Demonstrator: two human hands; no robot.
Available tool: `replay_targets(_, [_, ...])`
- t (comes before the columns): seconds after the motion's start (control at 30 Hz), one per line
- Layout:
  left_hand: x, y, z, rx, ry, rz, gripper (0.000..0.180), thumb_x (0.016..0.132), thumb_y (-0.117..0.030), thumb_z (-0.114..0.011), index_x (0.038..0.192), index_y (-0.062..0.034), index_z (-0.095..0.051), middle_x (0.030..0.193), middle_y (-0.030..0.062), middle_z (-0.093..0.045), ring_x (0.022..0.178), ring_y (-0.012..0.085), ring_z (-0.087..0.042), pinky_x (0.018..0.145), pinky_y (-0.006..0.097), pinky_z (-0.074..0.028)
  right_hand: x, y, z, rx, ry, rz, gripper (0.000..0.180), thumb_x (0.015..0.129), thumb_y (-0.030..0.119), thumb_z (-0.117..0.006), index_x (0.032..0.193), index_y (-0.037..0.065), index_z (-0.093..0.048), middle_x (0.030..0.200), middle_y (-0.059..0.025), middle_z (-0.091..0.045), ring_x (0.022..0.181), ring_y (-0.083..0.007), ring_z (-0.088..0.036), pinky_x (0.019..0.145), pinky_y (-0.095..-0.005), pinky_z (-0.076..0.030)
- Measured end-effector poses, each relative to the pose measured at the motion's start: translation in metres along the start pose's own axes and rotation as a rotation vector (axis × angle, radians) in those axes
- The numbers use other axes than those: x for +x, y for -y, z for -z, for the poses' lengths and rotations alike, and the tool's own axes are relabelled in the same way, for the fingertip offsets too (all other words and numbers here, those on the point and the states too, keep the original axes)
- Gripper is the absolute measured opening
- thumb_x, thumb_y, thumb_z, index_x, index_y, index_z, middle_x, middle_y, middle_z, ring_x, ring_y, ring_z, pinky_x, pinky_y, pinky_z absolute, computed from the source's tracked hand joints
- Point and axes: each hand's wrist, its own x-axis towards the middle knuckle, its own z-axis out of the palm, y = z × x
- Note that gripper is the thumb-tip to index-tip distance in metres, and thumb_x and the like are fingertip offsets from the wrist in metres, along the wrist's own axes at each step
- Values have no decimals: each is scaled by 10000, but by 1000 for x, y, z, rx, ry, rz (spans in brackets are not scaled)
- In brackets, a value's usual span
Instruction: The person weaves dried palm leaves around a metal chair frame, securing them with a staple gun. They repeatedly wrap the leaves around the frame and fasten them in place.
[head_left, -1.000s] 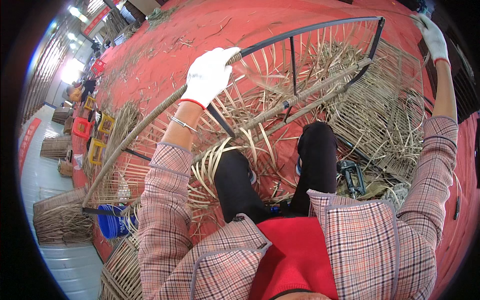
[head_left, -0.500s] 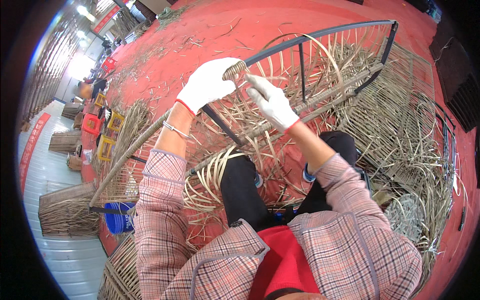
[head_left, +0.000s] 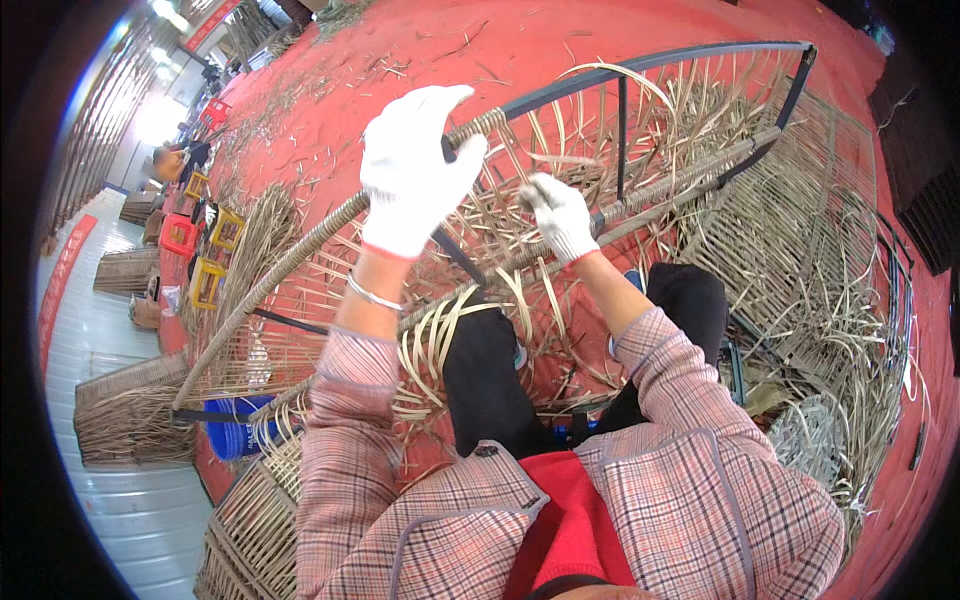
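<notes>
White-Gloved Work at a Strip-Wound Frame (head_left: 621,140)

We see the right hand (head_left: 560,217) pinched on a tan strip (head_left: 513,150) that runs from the frame's wound upper rail (head_left: 480,127). The left hand (head_left: 405,175) straddles that rail, thumb and fingers apart. The frame slants before the knees (head_left: 485,375); outward, we find a woven panel (head_left: 780,235) at right, a blue bucket (head_left: 225,438) at left and red floor (head_left: 600,30).

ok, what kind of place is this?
Likely a weaving workshop: a dark frame part-wrapped in tan strand, loose strips littering the red floor, and a woven panel lying to the right.
</notes>
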Motion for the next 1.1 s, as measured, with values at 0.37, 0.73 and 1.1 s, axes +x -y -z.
replay_targets(0.37, [-143,-50,-112,-264,243,355,343,939,-283,-664,1230,-101,-662,1131,118,-691,1057,319,-667,940,436,-522,-1,-61,24,-761,467,60,233,971,351,-572,1018,169,-709,974,-125,-735,965,-356,-692,835,-497,-531])
replay_targets(0.73, [-138,-5,-178,-398,322,596,305,955,-362,-655,1010,-85,-770,854,153,-723,808,344,-697,754,418,-529,13,-57,29,-826,586,146,303,950,415,-611,1064,161,-730,1000,-129,-727,922,-341,-701,803,-468,-544])
replay_targets(1.1, [-147,19,-196,-484,571,552,350,969,-359,-624,913,-48,-776,834,124,-740,768,271,-713,746,381,-543,-97,-102,-19,-196,-200,-148,200,918,152,-668,1103,80,-692,1149,-171,-671,979,-362,-675,858,-403,-546])
